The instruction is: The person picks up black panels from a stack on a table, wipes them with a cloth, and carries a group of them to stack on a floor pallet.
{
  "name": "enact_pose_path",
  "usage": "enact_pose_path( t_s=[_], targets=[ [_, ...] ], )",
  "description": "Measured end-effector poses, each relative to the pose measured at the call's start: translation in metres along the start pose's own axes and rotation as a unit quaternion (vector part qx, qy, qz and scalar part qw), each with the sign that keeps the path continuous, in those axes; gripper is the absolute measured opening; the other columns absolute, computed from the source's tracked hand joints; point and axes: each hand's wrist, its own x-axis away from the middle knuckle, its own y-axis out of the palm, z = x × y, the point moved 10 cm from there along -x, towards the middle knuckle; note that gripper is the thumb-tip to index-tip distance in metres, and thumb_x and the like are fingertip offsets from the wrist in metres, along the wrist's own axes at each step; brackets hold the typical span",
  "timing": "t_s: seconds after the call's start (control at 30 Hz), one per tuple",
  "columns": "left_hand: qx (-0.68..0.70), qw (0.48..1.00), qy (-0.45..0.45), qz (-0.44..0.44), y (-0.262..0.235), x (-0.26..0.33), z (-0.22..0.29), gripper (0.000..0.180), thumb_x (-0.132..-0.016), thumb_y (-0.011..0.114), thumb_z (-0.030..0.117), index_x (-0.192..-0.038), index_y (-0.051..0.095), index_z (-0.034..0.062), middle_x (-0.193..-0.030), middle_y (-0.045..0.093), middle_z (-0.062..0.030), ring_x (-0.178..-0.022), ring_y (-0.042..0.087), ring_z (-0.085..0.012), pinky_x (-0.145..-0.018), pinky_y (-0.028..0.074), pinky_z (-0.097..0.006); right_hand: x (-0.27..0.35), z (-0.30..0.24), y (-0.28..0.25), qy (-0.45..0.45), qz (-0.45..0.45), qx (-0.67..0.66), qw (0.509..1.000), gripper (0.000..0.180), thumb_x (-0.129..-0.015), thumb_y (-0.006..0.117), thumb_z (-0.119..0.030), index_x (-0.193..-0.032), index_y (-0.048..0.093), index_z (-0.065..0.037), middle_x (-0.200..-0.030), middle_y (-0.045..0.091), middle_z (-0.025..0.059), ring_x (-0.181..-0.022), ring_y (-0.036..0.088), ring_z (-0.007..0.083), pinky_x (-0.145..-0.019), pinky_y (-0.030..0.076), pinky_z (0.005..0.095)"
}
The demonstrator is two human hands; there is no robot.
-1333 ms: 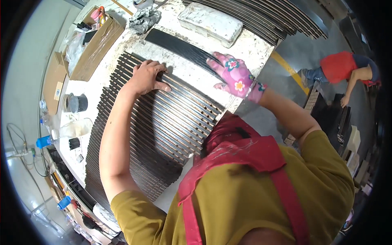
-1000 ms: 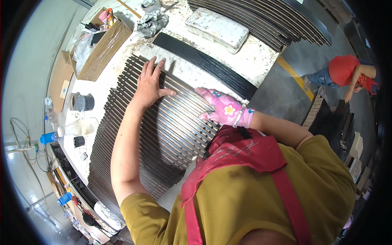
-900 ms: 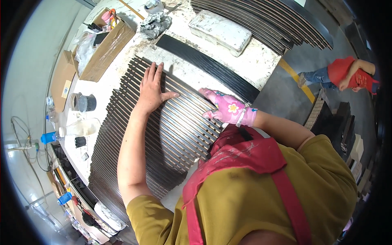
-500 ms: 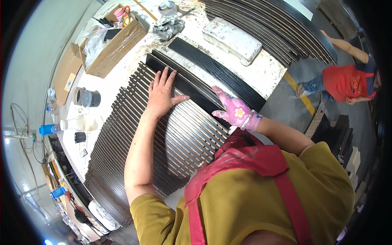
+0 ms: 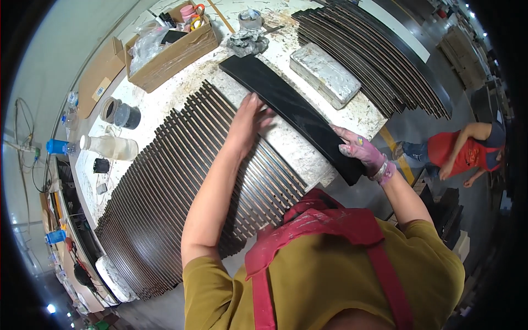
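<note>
A long black board [image 5: 297, 110] lies diagonally over the white worktable, in front of me. My right hand [image 5: 363, 153], in a pink patterned glove, grips its near right end, with fingers over the top face; the underside of the grip is hidden. My bare left hand [image 5: 250, 122] hovers by the board's near left edge, fingers loosely bent and apart; whether a fingertip touches the board I cannot tell. Below that hand, a wide row of narrow dark slats [image 5: 181, 176] fans out in close lines.
A paint-spotted whitish block [image 5: 324, 74] rests beyond the board, against another stack of dark strips [image 5: 379, 60]. At the far left stand a cardboard box [image 5: 173, 60], a dark pot [image 5: 127, 116] and a cloudy bottle [image 5: 113, 147]. A person in a red apron [image 5: 456, 154] is at right.
My left hand has lifted off the slats and its fingers have curled. The upright board beside the slats has left that spot; my right hand has moved right, onto the black board's end.
</note>
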Motion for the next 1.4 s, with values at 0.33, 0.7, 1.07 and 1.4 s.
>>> enact_pose_path(
  t_s=[0.33,0.7,1.07,1.4],
  targets=[
    [0.299,0.954,0.005,-0.036,0.055,-0.038,-0.027,0.036,-0.089,0.060,0.033,-0.118,0.047,0.0172,-0.107,0.059,-0.0053,-0.092,0.060,-0.0180,-0.075,0.051,-0.034,-0.014,-0.025,0.003,0.025,-0.106,-0.080,0.991,0.056,-0.090,0.054,-0.027,-0.134,0.036,0.002,-0.117,0.055,0.0090,-0.100,0.057,0.0131,-0.087,0.046,0.0273],
    [0.139,0.988,0.001,0.070,0.044,-0.043,-0.047,0.075,-0.084,0.067,0.031,-0.141,0.019,0.0152,-0.109,0.056,-0.0002,-0.092,0.057,-0.0106,-0.070,0.047,-0.025,-0.019,0.009,-0.040,0.069,-0.131,-0.243,0.959,0.048,-0.095,0.045,-0.021,-0.135,0.034,0.002,-0.113,0.058,0.0182,-0.089,0.064,0.0220,-0.073,0.055,0.0298],
    [0.132,0.986,0.006,0.099,0.041,-0.035,-0.049,0.076,-0.082,0.070,0.028,-0.139,0.023,0.0115,-0.106,0.056,-0.0001,-0.089,0.054,-0.0106,-0.071,0.044,-0.026,-0.007,-0.031,-0.012,-0.038,-0.083,0.206,0.974,0.091,-0.081,0.068,-0.030,-0.144,0.009,-0.002,-0.151,0.008,0.0158,-0.139,0.011,0.0229,-0.111,0.017,0.0363],
    [0.338,0.940,-0.003,-0.044,0.035,-0.035,-0.030,0.040,-0.091,0.055,0.029,-0.118,0.052,-0.0006,-0.114,0.060,-0.0162,-0.102,0.059,-0.0257,-0.091,0.048,-0.038,0.010,-0.014,-0.015,0.065,-0.149,-0.304,0.939,0.064,-0.085,0.058,-0.012,-0.140,0.026,-0.002,-0.130,0.045,0.0176,-0.106,0.056,0.0255,-0.077,0.052,0.0306]
  ],
)
